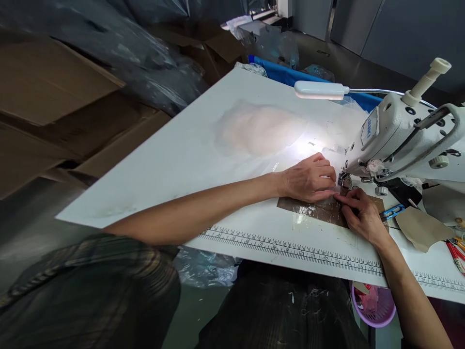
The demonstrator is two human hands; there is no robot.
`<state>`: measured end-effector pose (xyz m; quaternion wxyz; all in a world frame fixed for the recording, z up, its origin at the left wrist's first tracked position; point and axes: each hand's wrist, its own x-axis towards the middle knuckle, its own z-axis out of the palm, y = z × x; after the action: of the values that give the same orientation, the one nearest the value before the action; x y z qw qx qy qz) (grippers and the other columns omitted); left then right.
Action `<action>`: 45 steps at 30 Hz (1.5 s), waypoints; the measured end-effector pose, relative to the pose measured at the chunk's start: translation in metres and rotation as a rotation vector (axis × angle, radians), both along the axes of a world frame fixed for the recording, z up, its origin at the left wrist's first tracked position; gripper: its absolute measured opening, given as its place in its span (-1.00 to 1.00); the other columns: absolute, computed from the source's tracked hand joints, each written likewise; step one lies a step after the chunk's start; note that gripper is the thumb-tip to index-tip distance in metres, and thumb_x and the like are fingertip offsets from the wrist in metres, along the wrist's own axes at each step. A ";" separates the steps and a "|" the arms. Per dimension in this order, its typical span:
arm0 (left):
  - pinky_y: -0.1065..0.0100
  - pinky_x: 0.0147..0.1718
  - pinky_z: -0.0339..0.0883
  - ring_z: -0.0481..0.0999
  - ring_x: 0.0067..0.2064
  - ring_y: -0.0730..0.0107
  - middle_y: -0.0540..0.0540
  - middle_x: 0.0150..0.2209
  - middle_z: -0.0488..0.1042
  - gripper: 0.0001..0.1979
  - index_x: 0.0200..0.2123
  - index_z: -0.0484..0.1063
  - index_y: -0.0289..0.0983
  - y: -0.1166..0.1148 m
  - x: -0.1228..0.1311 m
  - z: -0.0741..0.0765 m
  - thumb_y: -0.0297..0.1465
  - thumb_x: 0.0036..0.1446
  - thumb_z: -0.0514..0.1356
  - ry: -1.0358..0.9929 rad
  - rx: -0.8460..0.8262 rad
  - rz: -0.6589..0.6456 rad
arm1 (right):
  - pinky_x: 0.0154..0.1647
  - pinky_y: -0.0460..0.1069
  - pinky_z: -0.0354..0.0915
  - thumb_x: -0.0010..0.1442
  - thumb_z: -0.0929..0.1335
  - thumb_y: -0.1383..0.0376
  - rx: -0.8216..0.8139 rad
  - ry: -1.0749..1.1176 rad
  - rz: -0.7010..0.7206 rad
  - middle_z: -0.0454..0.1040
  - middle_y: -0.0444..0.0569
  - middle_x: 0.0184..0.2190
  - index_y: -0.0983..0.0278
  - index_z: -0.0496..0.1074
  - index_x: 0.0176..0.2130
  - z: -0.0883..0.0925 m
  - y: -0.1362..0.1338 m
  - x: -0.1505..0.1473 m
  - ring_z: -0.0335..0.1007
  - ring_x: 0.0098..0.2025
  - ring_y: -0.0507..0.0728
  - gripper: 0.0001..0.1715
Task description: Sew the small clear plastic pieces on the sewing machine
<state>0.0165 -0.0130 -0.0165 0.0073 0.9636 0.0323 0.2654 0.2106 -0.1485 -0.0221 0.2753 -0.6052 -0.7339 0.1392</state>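
Both hands work close to the needle end of a white sewing machine point(378, 135). My left hand point(310, 178) is closed, fingers curled and pinching a small sheer, pale piece of material point(332, 192) just left of the presser foot point(342, 179). On the near side of the needle, my right hand point(359, 213) has its index finger and thumb closed at the same piece's edge. The fingers cover most of it, so its full shape is hidden. Under both hands lies a shiny brown plate point(319, 211) on the white table point(181, 160).
A white lamp point(321, 90) lights the table. A printed ruler point(290, 249) follows the front edge. Right of my hand lie a blue cutter point(393, 212), a tan scrap point(421, 228) and red-handled scissors point(456, 254). A purple basket point(378, 308) stands below; cardboard boxes point(54, 82) stand left.
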 end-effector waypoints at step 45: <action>0.17 -0.16 0.18 0.41 -0.29 0.26 -0.13 -0.16 0.56 -0.72 -0.25 0.52 -0.25 -0.005 -0.002 0.005 -0.23 0.14 0.10 0.211 -0.017 -0.087 | -0.45 -0.04 0.33 0.32 0.18 0.28 0.076 -0.340 -0.030 0.43 0.04 -0.25 0.22 0.47 0.07 -0.001 0.003 -0.005 0.40 -0.34 0.10 -0.57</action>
<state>0.0141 -0.0183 -0.0114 0.0235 0.9866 -0.0066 0.1615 0.2059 -0.1453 -0.0227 0.1721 -0.6201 -0.7654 0.0028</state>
